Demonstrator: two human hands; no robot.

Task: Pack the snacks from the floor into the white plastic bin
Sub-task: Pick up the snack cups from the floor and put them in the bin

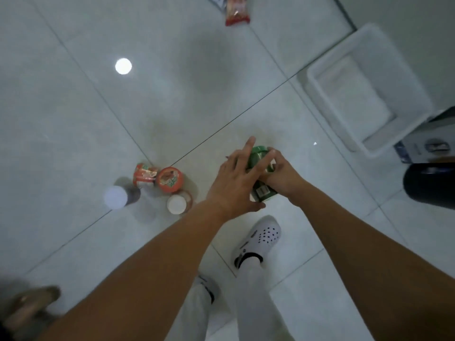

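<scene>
My right hand [283, 174] grips a green snack canister [261, 160] around its side, held above the tiled floor. My left hand [236, 183] lies against the canister's left side with its fingers stretched out straight. The white plastic bin [408, 89] stands at the right; nothing shows inside it. On the floor to the left stand two orange snack cups [170, 179], a white-lidded brown canister [177, 203] and a dark canister with a white lid [120, 196]. A red snack packet [236, 11] lies at the far top.
My foot in a white perforated clog [258, 238] stands just below the hands. A dark round object [429, 184] and a printed box [423, 147] sit at the right edge beside the bin. Another person's sandalled foot [32, 301] shows at the bottom left.
</scene>
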